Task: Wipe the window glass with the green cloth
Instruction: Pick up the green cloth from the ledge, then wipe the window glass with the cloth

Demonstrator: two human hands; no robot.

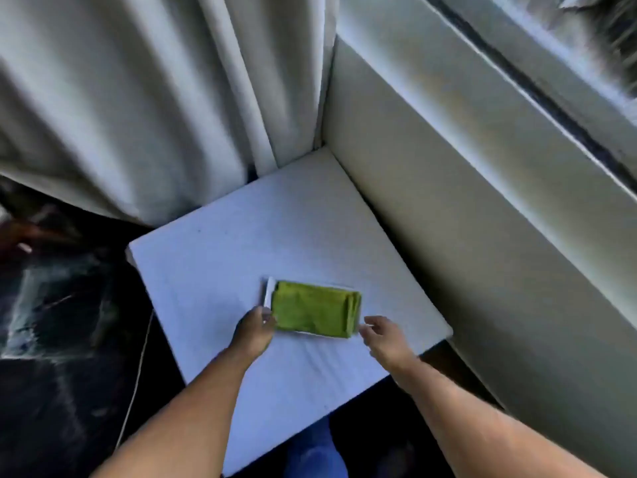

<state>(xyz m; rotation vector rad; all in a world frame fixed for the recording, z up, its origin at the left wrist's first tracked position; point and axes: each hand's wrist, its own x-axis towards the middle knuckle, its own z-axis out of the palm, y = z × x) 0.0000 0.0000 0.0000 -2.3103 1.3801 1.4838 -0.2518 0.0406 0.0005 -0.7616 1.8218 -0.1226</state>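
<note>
A folded green cloth (315,309) lies on a small white tray (269,291) in the middle of a white table top (213,263). My left hand (254,331) touches the tray's near left corner, fingers curled at its edge. My right hand (382,334) is at the tray's near right corner, fingertips pinching its rim beside the cloth. Whether the tray is lifted off the table is unclear. The window glass (593,32) is at the upper right, blurred, above a dark frame rail (537,88).
Pale curtains (138,98) hang behind the table on the left. A cream wall ledge (465,208) runs under the window along the table's right side. Dark marbled floor (62,305) lies to the left, with a thin cord (138,377) beside the table.
</note>
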